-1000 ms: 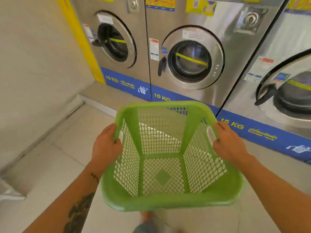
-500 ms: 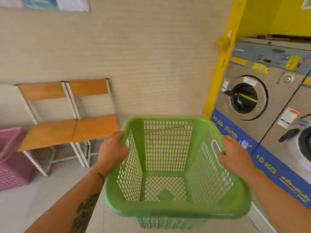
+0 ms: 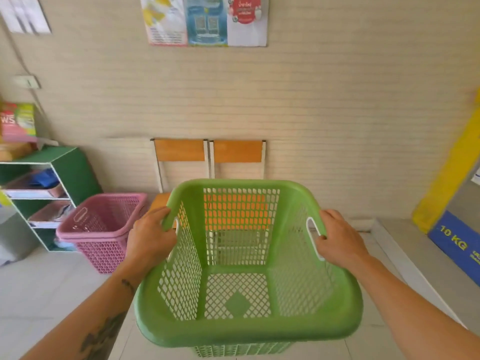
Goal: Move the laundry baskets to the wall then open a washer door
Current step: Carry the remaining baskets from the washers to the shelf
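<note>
I hold an empty green mesh laundry basket (image 3: 241,331) in front of me, off the floor. My left hand (image 3: 150,240) grips its left handle and my right hand (image 3: 340,242) grips its right handle. I face the beige wall (image 3: 324,113). Stacked pink laundry baskets (image 3: 101,229) stand on the floor by that wall, to the left. Only the blue "10 KG" base strip of a washer (image 3: 457,245) shows at the far right; no washer door is in view.
Two wooden chairs (image 3: 210,154) stand against the wall straight ahead, partly hidden by the green basket. A green shelf unit (image 3: 65,172) with folded items is at the left. A yellow post (image 3: 446,183) and a raised step (image 3: 405,258) lie at the right.
My view has swung left from the washers to the wall. The chairs now sit straight ahead and the pink baskets have come into fuller view. Both hands keep their grip on the green basket.
</note>
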A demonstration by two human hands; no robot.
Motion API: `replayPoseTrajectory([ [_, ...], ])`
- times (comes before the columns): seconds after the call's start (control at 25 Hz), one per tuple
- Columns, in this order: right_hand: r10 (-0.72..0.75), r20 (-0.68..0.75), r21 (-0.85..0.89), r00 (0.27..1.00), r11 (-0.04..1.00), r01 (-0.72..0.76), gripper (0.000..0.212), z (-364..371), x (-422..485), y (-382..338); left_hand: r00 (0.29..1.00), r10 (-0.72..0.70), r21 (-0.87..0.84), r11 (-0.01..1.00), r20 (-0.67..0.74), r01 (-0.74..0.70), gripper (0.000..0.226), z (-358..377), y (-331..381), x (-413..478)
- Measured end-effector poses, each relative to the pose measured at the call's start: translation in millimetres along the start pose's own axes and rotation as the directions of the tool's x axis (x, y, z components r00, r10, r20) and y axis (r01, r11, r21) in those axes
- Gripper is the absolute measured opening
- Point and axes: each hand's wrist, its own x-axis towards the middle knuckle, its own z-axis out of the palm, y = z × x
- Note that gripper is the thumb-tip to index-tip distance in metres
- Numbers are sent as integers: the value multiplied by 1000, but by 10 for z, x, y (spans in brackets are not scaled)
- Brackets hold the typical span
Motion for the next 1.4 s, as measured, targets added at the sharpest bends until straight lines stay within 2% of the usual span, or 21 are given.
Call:
replayPoseTrajectory([
  [0.24,-182,78,53,980,983,178,50,760,1260,-1136,975,-185,15,982,-124,188,49,-234,-1033,685],
  [0.44,-308,143,147,940,946,288,55,1291,2517,-2147,918,-306,72,940,-253,333,44,-542,-1569,1528],
  [0.6,-427,146,202,893,896,395,56,1539,3267,-3045,865,-346,89,911,-364,402,45,-889,-2014,2048],
  [0.8,-560,67,245,825,811,531,54,2029,3978,-4355,806,-347,102,891,-479,443,51,-1413,-2964,2810],
  [0.92,-567,0,261,823,795,548,52,2316,4308,-5027,823,-298,104,914,-484,392,50,-1698,-3569,3381],
  [1.04,-504,-4,264,864,832,487,57,2557,4585,-5543,851,-256,173,914,-458,368,54,-1978,-4060,3992],
  [1.2,-422,-13,279,907,869,408,64,2892,4881,-5987,887,-200,196,933,-415,302,57,-2167,-4523,4761],
  [1.4,-361,-38,289,932,889,356,63,3387,5375,-6349,915,-133,202,954,-380,222,55,-2010,-5102,5622],
])
